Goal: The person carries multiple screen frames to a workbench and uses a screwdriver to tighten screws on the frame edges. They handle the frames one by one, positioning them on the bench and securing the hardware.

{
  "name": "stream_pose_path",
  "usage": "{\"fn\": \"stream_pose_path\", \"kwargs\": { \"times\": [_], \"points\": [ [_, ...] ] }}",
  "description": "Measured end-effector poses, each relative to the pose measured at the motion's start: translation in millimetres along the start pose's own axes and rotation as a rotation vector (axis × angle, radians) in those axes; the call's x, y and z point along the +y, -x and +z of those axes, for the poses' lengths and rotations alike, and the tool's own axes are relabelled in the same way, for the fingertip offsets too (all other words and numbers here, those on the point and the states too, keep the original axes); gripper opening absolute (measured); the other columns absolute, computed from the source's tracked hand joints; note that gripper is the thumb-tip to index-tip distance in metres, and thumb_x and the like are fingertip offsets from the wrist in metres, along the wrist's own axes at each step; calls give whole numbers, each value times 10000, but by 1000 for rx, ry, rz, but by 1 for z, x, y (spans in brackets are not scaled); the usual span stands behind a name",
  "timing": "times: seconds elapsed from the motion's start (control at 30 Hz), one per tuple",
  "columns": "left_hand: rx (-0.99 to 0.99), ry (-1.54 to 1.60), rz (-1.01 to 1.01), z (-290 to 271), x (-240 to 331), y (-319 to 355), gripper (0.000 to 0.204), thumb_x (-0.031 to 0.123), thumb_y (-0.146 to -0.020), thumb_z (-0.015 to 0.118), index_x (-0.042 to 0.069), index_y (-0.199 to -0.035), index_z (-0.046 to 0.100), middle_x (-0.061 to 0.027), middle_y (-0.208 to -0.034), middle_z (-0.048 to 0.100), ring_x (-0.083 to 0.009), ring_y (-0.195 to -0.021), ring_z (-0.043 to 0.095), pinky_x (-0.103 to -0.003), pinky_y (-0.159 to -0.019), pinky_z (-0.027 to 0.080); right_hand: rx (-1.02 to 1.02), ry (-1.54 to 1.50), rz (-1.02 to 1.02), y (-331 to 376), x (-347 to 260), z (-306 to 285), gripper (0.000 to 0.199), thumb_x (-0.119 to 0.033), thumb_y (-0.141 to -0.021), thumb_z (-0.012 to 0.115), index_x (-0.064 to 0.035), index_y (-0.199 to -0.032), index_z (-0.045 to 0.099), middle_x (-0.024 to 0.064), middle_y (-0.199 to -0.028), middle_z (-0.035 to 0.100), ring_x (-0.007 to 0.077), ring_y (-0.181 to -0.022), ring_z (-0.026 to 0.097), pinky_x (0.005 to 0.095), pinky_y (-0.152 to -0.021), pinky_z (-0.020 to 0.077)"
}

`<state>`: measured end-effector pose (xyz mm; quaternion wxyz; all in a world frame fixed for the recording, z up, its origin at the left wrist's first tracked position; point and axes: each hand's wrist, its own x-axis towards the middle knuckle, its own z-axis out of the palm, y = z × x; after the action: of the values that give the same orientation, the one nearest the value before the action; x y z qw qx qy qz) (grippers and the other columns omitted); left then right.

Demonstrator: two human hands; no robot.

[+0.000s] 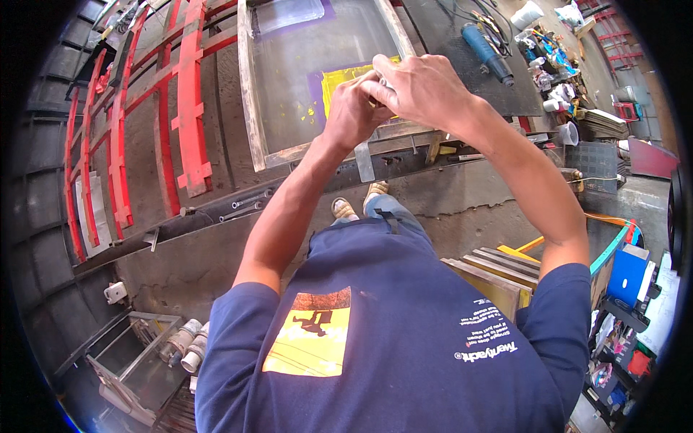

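Tall red racks [193, 101] take up the whole floor to the left of the wooden-framed screen [254, 108], which lies flat in front of the person at work. To the right of that screen runs a dark counter [455, 43], and farther right of it sprawls a heap of tubs and bottles [552, 79]. A stack of slatted wooden boards [494, 274] leans on the near side of the screen, to the right. At the screen's near right corner sits a yellow patch [336, 81] edged in purple, partly blocked from me by the hands. A blue power tool [485, 50] rests on the counter, right of the screen.

Above that corner, the left grip [351, 112] and right grip [424, 86] meet, fingers curled together. A small pale thing [385, 82] shows between them; which one pinches it, I cannot tell.
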<state>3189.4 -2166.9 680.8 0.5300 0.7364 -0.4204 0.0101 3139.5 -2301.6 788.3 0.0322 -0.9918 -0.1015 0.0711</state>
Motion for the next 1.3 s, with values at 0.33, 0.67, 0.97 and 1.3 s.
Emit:
{"fn": "stream_pose_path", "kwargs": {
  "times": [0.33, 0.67, 0.97, 1.3],
  "points": [
    [-107, 38, -80, -5, -17, 6, 328, 137, -770, 758, -11, -1018, 602, -166, -936, 661, -292, -833, 666, -373, -726, 511, 142, 50, -69, -2, 14, 7, 343, -379, -939, 527, -45, -1006, 562, 189, -801, 677, 352, -787, 682, 469, -678, 529],
    [-5, 147, -106, -12, -36, 31, 196, 62, -756, 692, -10, -937, 673, -14, -793, 670, -54, -752, 560, -285, -640, 479, 285, -180, -204, 10, 1, 21, 382, -379, -885, 574, -1, -936, 592, 182, -773, 679, 334, -725, 693, 437, -663, 550],
    [-293, 97, -192, -8, 3, 3, 268, 66, -833, 642, -69, -1063, 624, -55, -913, 688, -107, -888, 604, -312, -792, 499, 117, -252, -138, 28, 29, 15, 464, -389, -864, 532, 16, -1067, 628, 209, -1001, 688, 320, -950, 685, 450, -835, 523],
    [-325, 241, -43, 4, -8, 5, 287, -3, -748, 658, -13, -1031, 619, -183, -906, 690, -280, -874, 688, -373, -781, 510, 189, -216, -263, 27, 32, 16, 419, -314, -842, 589, 21, -1088, 542, 227, -1022, 664, 351, -1003, 647, 446, -869, 501]
  ]
}}
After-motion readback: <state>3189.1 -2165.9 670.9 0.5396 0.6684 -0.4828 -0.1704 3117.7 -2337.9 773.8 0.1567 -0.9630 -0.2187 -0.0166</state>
